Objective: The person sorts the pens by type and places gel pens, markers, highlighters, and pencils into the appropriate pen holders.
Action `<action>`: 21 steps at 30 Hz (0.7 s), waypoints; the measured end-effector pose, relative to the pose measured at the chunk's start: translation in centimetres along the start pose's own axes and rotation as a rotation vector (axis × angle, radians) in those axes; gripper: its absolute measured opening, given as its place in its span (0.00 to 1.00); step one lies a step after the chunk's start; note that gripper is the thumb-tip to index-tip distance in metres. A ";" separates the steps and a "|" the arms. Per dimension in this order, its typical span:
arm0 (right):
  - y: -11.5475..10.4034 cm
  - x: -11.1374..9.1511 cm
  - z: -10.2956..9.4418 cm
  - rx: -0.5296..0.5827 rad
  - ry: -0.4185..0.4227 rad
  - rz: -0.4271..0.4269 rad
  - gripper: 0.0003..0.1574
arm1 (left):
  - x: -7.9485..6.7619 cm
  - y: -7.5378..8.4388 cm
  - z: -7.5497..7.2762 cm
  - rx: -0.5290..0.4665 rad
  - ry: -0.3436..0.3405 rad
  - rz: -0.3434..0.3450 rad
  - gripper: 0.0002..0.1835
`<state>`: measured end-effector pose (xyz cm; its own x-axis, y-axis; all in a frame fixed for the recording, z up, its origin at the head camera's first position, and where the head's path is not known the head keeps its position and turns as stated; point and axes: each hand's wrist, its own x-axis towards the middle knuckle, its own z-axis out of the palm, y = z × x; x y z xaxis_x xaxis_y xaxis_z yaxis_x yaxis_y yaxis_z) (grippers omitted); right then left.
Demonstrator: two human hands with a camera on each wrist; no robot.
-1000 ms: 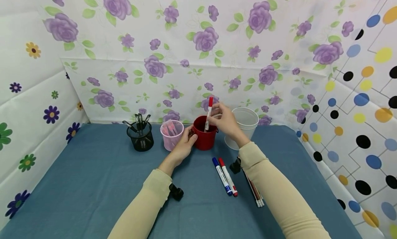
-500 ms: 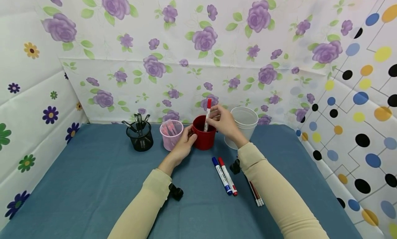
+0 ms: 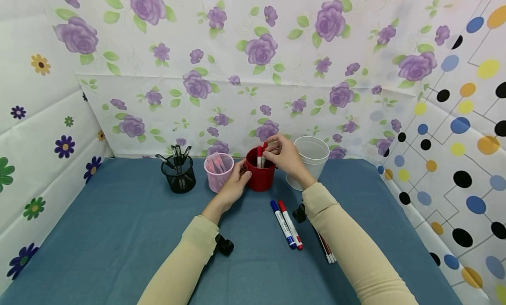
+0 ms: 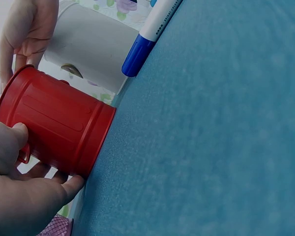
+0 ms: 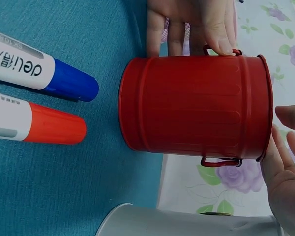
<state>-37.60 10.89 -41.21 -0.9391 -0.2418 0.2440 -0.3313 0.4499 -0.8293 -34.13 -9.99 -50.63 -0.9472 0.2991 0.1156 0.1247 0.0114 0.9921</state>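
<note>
A red metal bucket (image 3: 260, 177) stands upright on the table, with small handles on its sides. My left hand (image 3: 233, 184) holds it from the left, thumb by a handle and fingers against its wall. Over the bucket's mouth my right hand (image 3: 287, 157) pinches the upper end of a red-capped marker (image 3: 265, 145), most of which is down inside. Beside it another red-capped marker (image 3: 259, 152) stands in the bucket. From the right wrist view, my right fingers (image 5: 285, 147) are at the rim and no marker shows there.
A blue marker (image 3: 283, 225) and a red marker (image 3: 290, 226) lie in front of the bucket. Pencils (image 3: 327, 250) lie partly under my right forearm. Left stand a pink cup (image 3: 217, 182) and a black mesh pen holder (image 3: 181, 182); a white bucket (image 3: 314, 157) stands right.
My right hand has lowered the red-capped marker into the red bucket, so only its top shows. A second red cap is now visible beside it. My left hand stays on the bucket.
</note>
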 end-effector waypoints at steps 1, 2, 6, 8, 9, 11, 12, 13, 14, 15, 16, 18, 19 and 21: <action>0.0 -0.1 0.0 0.002 0.006 0.000 0.22 | 0.0 0.0 0.0 -0.001 -0.001 0.000 0.30; 0.1 -0.1 0.0 0.002 0.013 -0.001 0.22 | 0.0 0.1 0.1 -0.002 -0.001 0.000 0.30; 0.1 -0.5 0.2 0.022 0.031 -0.010 0.22 | -0.1 0.1 0.1 -0.002 0.003 -0.003 0.30; 0.0 -0.7 0.2 0.034 0.028 -0.021 0.22 | -0.1 0.1 0.1 0.000 0.005 -0.005 0.30; -0.1 -0.9 0.1 0.039 0.026 -0.025 0.21 | -0.1 0.1 0.1 0.002 0.007 -0.006 0.30; -0.3 -1.2 0.0 0.037 0.017 -0.039 0.21 | -0.1 0.1 0.1 0.004 0.007 -0.006 0.30; -0.4 -1.4 -0.2 0.035 0.010 -0.045 0.21 | -0.1 0.1 0.1 0.006 0.007 -0.008 0.30; -0.6 -1.5 -0.3 0.033 0.003 -0.051 0.21 | -0.1 0.1 0.1 0.008 0.007 -0.008 0.30; -0.7 -1.7 -0.5 0.028 -0.002 -0.057 0.22 | -0.1 0.1 0.1 0.010 0.006 -0.008 0.30; -0.8 -1.9 -0.8 0.021 -0.007 -0.065 0.22 | -0.1 0.1 0.1 0.011 0.007 -0.010 0.30; -0.9 -2.1 -1.0 0.015 -0.013 -0.071 0.23 | -0.1 0.1 0.1 0.011 0.006 -0.013 0.30; -1.2 -2.5 -1.5 0.006 -0.021 -0.081 0.24 | -0.1 0.1 0.0 0.012 0.003 -0.013 0.30; -1.4 -2.6 -1.8 0.000 -0.026 -0.088 0.24 | -0.1 0.1 0.0 0.011 0.003 -0.012 0.30; -1.8 -3.0 -2.3 -0.021 -0.037 -0.101 0.24 | -0.1 0.1 0.0 0.010 0.005 -0.007 0.30</action>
<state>-34.40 12.83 -39.30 -0.8969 -0.3185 0.3070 -0.4265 0.4391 -0.7907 -34.04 -10.05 -50.56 -0.9496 0.2941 0.1086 0.1208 0.0236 0.9924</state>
